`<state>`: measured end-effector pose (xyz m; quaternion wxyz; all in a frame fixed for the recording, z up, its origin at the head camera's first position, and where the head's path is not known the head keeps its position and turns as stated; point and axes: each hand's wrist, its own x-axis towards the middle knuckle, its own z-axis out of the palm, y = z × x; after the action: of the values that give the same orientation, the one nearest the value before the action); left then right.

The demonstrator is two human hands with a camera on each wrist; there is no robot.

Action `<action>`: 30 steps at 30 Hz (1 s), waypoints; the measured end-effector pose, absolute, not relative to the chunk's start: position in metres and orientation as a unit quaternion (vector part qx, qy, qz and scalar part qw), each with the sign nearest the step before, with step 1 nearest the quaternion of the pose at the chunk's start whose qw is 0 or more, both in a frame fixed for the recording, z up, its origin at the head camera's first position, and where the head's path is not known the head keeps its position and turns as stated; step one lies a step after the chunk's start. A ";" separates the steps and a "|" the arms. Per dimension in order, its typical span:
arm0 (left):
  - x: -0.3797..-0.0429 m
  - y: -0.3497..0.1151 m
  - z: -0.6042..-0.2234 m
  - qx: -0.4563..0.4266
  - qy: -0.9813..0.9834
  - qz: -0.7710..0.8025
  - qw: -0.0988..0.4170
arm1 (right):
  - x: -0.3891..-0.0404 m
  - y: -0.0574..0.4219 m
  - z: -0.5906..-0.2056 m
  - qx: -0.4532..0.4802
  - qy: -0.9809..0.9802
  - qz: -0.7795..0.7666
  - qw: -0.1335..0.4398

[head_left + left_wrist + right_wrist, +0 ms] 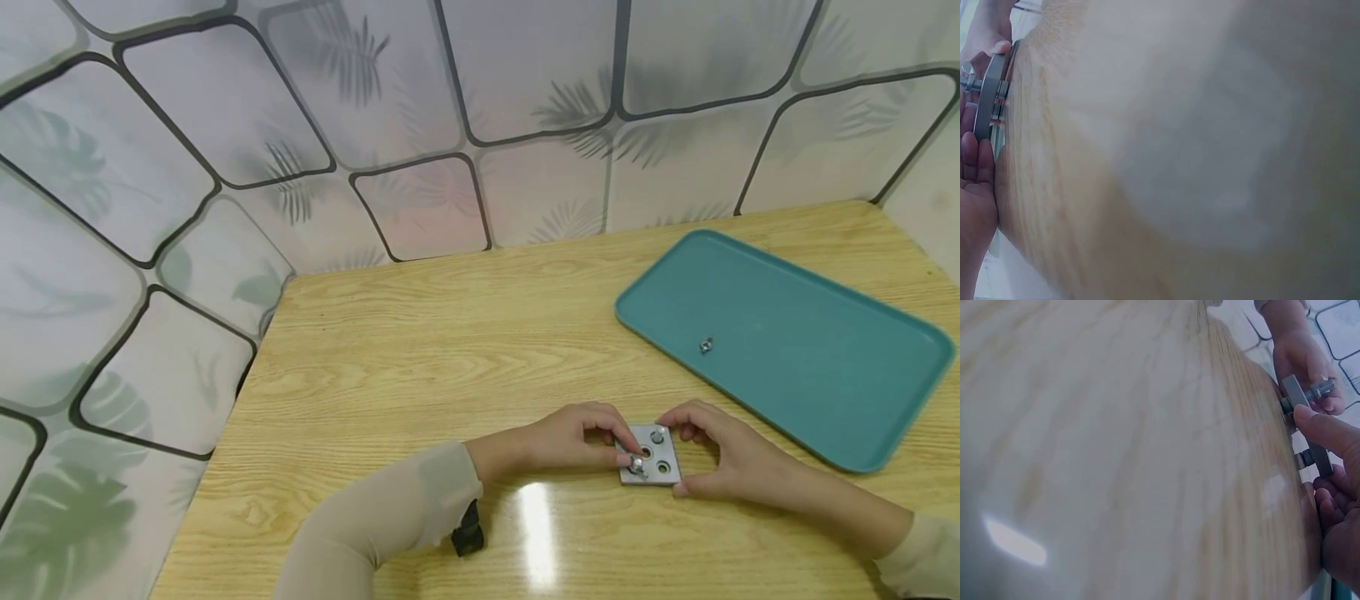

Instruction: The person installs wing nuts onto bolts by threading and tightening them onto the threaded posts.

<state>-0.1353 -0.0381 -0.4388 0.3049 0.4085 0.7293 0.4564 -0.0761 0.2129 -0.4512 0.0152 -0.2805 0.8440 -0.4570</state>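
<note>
A square metal plate (647,454) with several round holes lies between both hands near the front of the table. Bolts stand up through it; one bolt (657,435) shows at its far right corner. My left hand (573,437) reaches in from the left, thumb and index finger pinching a small metal nut (637,466) on the near left bolt. Along the right edge, my right hand (720,454) grips the plate, thumb at the near corner and fingers at the far one. Edge-on in the right wrist view, bolt heads (1304,459) show under the plate.
A teal tray (817,333) lies at the right on the wooden table (420,350), with one small metal nut (707,344) near its left side. A patterned wall covering (540,183) rises behind the table. A black strap piece (468,533) hangs under the left wrist.
</note>
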 end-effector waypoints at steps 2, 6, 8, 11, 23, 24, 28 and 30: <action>-0.135 -0.038 -0.438 0.403 0.732 0.457 0.304 | -0.076 0.213 -0.451 -0.281 0.845 -0.454 0.016; -0.133 -0.038 -0.437 0.372 0.740 0.467 0.310 | -0.077 0.213 -0.452 -0.282 0.848 -0.449 0.014; -0.132 -0.037 -0.437 0.350 0.743 0.474 0.316 | -0.077 0.213 -0.452 -0.281 0.848 -0.449 0.014; -0.131 -0.036 -0.437 0.326 0.746 0.482 0.323 | -0.077 0.213 -0.452 -0.281 0.847 -0.450 0.016; -0.137 -0.037 -0.441 0.427 0.731 0.447 0.289 | -0.077 0.213 -0.452 -0.278 0.847 -0.453 0.028; -0.137 -0.038 -0.441 0.428 0.732 0.444 0.291 | -0.077 0.213 -0.452 -0.278 0.847 -0.452 0.028; -0.135 -0.038 -0.440 0.377 0.723 0.475 0.329 | -0.077 0.213 -0.452 -0.276 0.847 -0.453 0.027; -0.133 -0.039 -0.439 0.354 0.720 0.488 0.342 | -0.077 0.213 -0.452 -0.277 0.846 -0.454 0.025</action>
<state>-0.1332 -0.0387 -0.4389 0.3422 0.3542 0.7203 0.4884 -0.0767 0.2131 -0.4519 0.0251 -0.2767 0.8464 -0.4544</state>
